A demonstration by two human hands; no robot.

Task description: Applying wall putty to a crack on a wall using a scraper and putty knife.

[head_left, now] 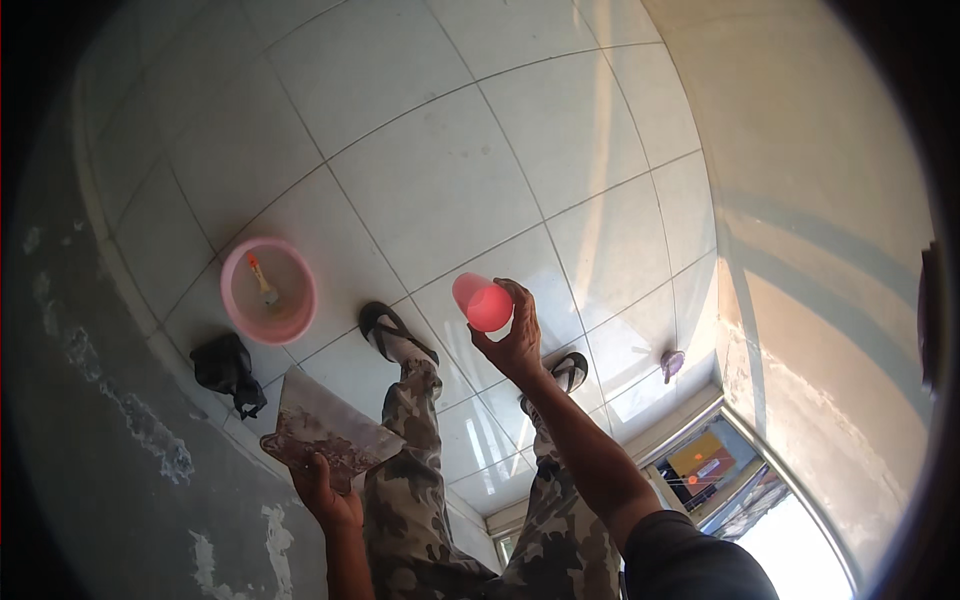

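Note:
My right hand [517, 335] grips a translucent pink plastic cup [489, 303] from its right side, fingers and thumb curved round it, above the tiled floor. The cup is tilted; I cannot make out anything in it. At lower left, my left hand [325, 490] holds a clear plastic bag [335, 428] by its lower part. Brownish material shows in the bag's lower half, and its upper part looks pale and see-through. The two hands are well apart.
A pink basin [231, 290] holds cloudy water and a brush [263, 279] with a yellow-orange handle. Beside it lies a black plastic bag [227, 370]. A small purple object [672, 364] sits right, near the wall. Peeling walls flank the floor; a doorway opens lower right.

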